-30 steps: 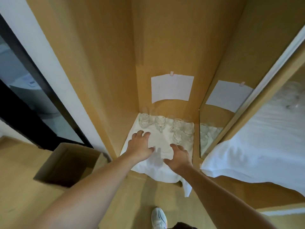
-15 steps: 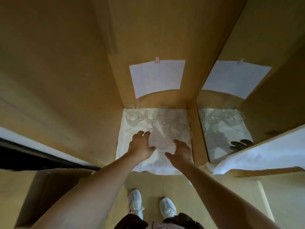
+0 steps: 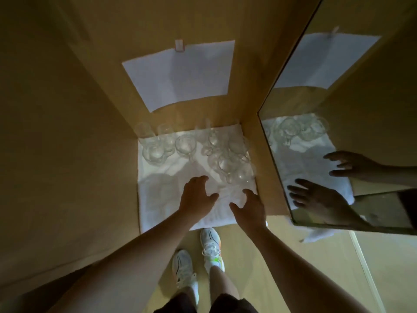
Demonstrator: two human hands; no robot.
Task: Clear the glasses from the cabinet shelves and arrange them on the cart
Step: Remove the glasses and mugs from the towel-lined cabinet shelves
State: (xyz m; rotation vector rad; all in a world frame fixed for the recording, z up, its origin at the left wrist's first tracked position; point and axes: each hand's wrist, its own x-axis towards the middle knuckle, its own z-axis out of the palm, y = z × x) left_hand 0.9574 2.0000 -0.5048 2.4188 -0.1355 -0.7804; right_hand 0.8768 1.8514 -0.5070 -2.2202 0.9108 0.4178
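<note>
Reaching into the wooden cabinet (image 3: 67,132), both hands hover low over the white cloth (image 3: 158,199) that covers the shelf, in the centre of the frame. The left hand (image 3: 196,197) has its fingers spread and relaxed and holds nothing; the right hand (image 3: 250,206) is also apart in its grip, thumb out to the left, with nothing in it. The clear stemmed glasses (image 3: 185,145) stand on the cloth above the hands: one group at the back left and a tighter cluster (image 3: 228,163) at the right, just beyond the fingertips. Whether those in the cluster touch one another I cannot tell, because the light is dim and the glass is transparent.

I judge the step to be the first pick of glasses. To do it well, each hand should take one glass from the near edge of the right cluster, closing on the bowl or stem and lifting straight up before pulling back, so that the neighbours are not knocked. The cloth may slide or wrinkle, so do not drag. The mirror panel (image 3: 338,154) at the right reflects hands and glasses and can mislead the eye. The cart is not in view.
</note>
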